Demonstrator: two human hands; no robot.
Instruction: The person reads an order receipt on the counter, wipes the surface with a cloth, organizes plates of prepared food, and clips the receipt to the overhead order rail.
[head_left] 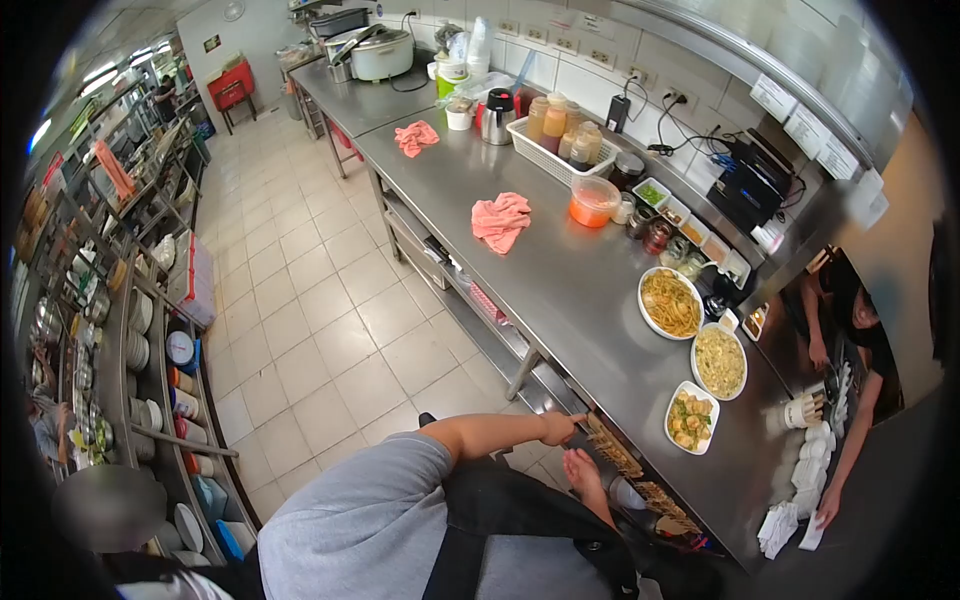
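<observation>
My left hand (561, 428) is at the front edge of the steel counter, with its index finger stretched towards a row of wooden clip-like pieces (612, 446) below the edge. Just beside it, my right hand (585, 472) is turned palm up, fingers apart and nothing visible in it. On the counter (590, 330) above stand a white bowl of noodles (670, 303), a white bowl of fried rice (719, 362) and a squarish white dish of chunks with greens (691, 418).
Pink cloths (501, 222), a tub of orange liquid (594, 203) and a basket of sauce bottles (558, 135) sit further along. Through the opening at right, another person's hand (828, 505) touches white paper. Shelves of dishes (140, 340) line the left; a person stands there.
</observation>
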